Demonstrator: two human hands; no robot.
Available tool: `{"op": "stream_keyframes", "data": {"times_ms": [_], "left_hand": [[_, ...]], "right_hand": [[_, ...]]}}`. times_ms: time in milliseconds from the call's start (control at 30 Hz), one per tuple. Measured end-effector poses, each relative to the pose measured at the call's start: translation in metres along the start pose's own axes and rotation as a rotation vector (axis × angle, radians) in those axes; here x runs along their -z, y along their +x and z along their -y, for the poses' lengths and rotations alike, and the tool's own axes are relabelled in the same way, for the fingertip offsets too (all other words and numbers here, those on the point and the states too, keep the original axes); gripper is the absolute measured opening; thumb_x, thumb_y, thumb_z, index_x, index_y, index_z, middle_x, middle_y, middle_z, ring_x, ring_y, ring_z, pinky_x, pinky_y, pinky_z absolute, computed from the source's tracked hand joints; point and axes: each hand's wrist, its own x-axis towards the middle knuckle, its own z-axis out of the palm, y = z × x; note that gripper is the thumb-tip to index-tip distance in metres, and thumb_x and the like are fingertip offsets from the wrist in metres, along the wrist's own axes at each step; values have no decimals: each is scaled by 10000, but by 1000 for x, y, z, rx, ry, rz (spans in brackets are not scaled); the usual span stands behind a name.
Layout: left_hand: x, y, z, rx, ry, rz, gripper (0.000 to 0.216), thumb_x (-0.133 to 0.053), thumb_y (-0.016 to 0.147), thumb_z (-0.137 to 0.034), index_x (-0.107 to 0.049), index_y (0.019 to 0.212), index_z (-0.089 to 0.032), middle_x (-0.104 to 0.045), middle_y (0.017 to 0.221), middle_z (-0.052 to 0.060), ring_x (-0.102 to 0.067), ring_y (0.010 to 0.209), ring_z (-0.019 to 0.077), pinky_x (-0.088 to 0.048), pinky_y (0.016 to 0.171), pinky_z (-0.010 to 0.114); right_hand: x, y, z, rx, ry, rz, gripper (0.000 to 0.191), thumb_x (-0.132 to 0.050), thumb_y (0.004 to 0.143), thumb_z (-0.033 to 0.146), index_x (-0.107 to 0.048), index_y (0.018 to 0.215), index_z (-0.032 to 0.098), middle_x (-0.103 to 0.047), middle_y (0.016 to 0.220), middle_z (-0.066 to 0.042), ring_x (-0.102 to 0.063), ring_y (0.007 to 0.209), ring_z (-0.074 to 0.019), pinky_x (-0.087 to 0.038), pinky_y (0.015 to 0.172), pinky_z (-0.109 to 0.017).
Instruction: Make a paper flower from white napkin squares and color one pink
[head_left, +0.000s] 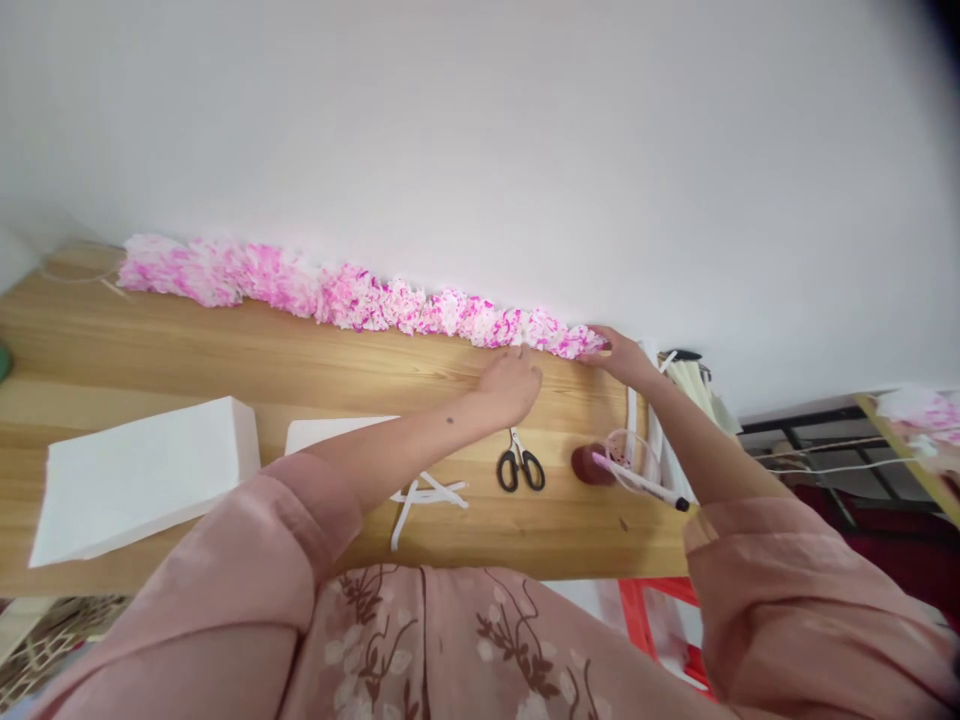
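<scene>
A long row of ruffled pink-and-white paper flowers (352, 297) lies on the wooden table against the wall. My right hand (624, 358) is at its right end, thumb and fingers closed around the last flower. My left hand (511, 384) meets the front edge of the row a little further left, its fingers drawn together on a flower; the fingertips are partly hidden. Black-handled scissors (520, 470) lie below my left hand, the blades pointing towards it. Thin white paper strips (431, 493) lie crossed near my left forearm.
A thick stack of white paper (142, 480) lies at the left, with another white sheet (330, 430) partly under my left arm. Right of the scissors are a dark red container (592, 464), a clear cup and a marker (660, 492). A red stool (637, 610) stands below the table's edge.
</scene>
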Motion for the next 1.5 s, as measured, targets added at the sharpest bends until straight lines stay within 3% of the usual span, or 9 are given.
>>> {"op": "stream_keyframes", "data": {"times_ms": [167, 400, 533, 700, 867, 1233, 1500], "left_hand": [[-24, 26, 6, 57, 17, -27, 328, -420, 899, -64, -676, 1103, -33, -544, 1326, 243, -492, 1220, 317, -452, 951, 399], [-24, 42, 10, 101, 17, -19, 378, -362, 926, -42, -628, 1193, -70, -490, 1388, 199, -526, 1189, 276, -505, 820, 336], [-23, 37, 10, 80, 23, -17, 335, -370, 939, -62, -644, 1129, -86, -527, 1318, 185, -548, 1148, 280, -508, 770, 331], [-20, 27, 8, -68, 39, -14, 302, -382, 926, -44, -640, 1074, -96, -580, 1209, 165, -585, 1079, 272, -498, 728, 320], [-22, 31, 10, -3, 10, 37, 336, -341, 949, -57, -619, 1133, -95, -578, 1228, 166, -641, 993, 248, -499, 708, 317], [-22, 45, 16, 103, -8, 86, 387, -312, 960, -66, -593, 1227, -61, -573, 1274, 222, -663, 994, 279, -512, 726, 346], [3, 10, -11, -73, -16, 117, 347, -374, 914, -52, -669, 1094, -88, -620, 1191, 169, -670, 988, 290, -510, 694, 354]], "right_hand": [[0, -1, -3, -1, 3, -22, 635, -742, 697, 414, -608, 1281, 204, -696, 1217, -101, -676, 1024, -294, -518, 940, -455], [-3, 3, 3, -46, -30, -39, 597, -709, 693, 360, -625, 1262, 198, -714, 1173, -93, -681, 991, -291, -516, 937, -453], [-3, 3, 5, -41, -41, -30, 602, -708, 696, 374, -623, 1267, 201, -717, 1162, -88, -681, 986, -286, -520, 924, -433], [-3, 2, 3, -10, -23, -31, 613, -704, 703, 384, -615, 1279, 194, -711, 1182, -96, -677, 1001, -288, -519, 929, -437], [-1, 0, 6, -22, -33, -24, 611, -696, 713, 387, -613, 1286, 195, -705, 1200, -100, -674, 1011, -289, -513, 937, -437], [-2, 4, 16, -68, -86, -9, 582, -673, 721, 345, -618, 1280, 192, -717, 1169, -94, -678, 1001, -291, -510, 940, -436], [5, -2, 7, -47, -48, 7, 641, -704, 714, 397, -584, 1316, 215, -683, 1251, -86, -657, 1084, -302, -494, 984, -452]]}}
